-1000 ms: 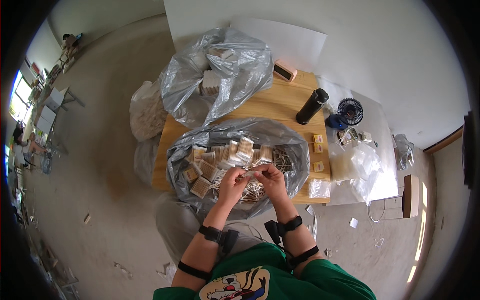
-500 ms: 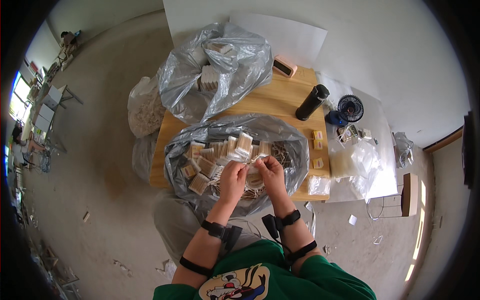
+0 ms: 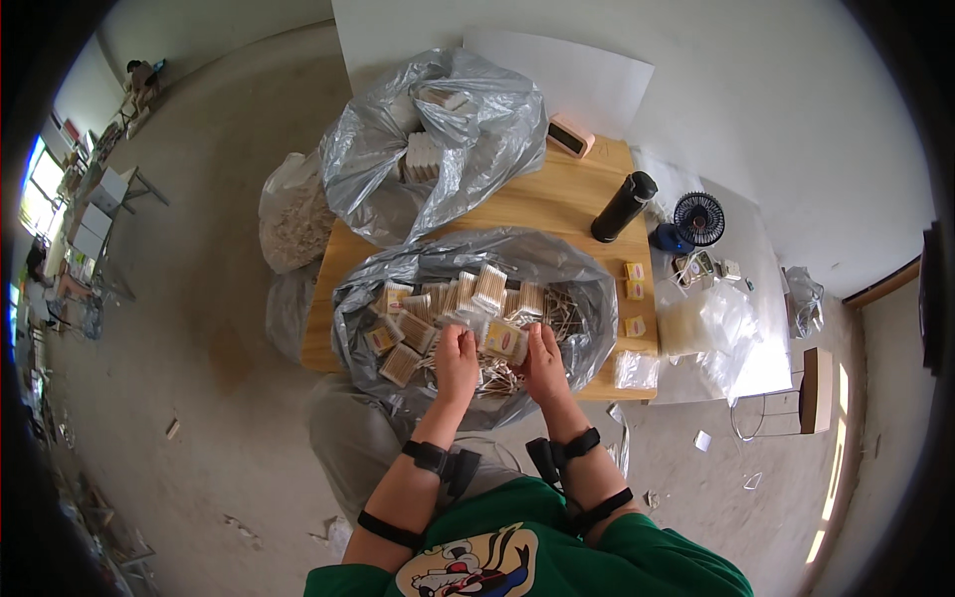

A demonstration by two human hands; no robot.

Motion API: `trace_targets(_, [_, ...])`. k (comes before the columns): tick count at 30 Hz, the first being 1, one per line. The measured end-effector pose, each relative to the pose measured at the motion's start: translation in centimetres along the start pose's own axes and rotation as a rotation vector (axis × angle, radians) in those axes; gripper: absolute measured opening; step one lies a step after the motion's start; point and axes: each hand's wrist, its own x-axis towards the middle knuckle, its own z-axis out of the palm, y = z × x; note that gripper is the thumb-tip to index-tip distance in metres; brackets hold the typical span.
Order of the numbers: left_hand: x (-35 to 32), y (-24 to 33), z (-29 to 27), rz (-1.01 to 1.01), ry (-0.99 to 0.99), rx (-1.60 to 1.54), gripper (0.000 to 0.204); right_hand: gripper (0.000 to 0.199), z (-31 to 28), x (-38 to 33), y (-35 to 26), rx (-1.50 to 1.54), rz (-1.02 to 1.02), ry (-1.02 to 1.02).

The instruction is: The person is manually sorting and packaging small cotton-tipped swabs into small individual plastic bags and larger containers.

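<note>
Between my two hands is a clear packet of cotton swabs [image 3: 503, 340] with a yellow and white label facing up. My left hand [image 3: 458, 368] is closed on the packet's left end, where clear plastic shows. My right hand [image 3: 543, 366] pinches its right end between thumb and fingers. Below lies a grey plastic bag [image 3: 587, 274], spread wide like a nest. Inside it are several filled swab packets [image 3: 401, 365], some with yellow labels, and many loose cotton swabs [image 3: 562, 310].
A second grey bag [image 3: 368, 129] with white bundles stands at the back of the wooden table [image 3: 497, 211]. To the right are a black bottle [image 3: 624, 207], a small fan [image 3: 698, 219], little yellow cards [image 3: 635, 326] and clear plastic bags [image 3: 637, 370]. A pinkish clock [image 3: 570, 136] sits behind.
My hands have moved slightly apart and tilted the packet, so its yellow label now shows. Earlier my fingertips were close together at its top edge.
</note>
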Motion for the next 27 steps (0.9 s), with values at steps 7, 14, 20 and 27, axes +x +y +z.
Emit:
trace_targets(7, [-0.1,-1.3,-1.4,-0.428,-0.228,-0.393,0.027,0.017,-1.0,0.4,-0.3,-0.432,-0.135,-0.124])
trace_targets(14, [-0.3,-0.4,-1.5,-0.182,-0.185,0.004,0.038,0.015,-0.9,-0.1,1.1,-0.203,-0.180,-0.094])
trace_targets(20, [-1.2,-0.4,0.0,0.051,-0.054,0.203,0.031,0.014,-0.9,0.7,3.5,-0.418,-0.151,0.038])
trace_targets(27, [-1.0,-0.3,-0.4,0.033,-0.015,0.170,0.029,0.020,1.3,0.0,1.4,-0.316,-0.151,0.080])
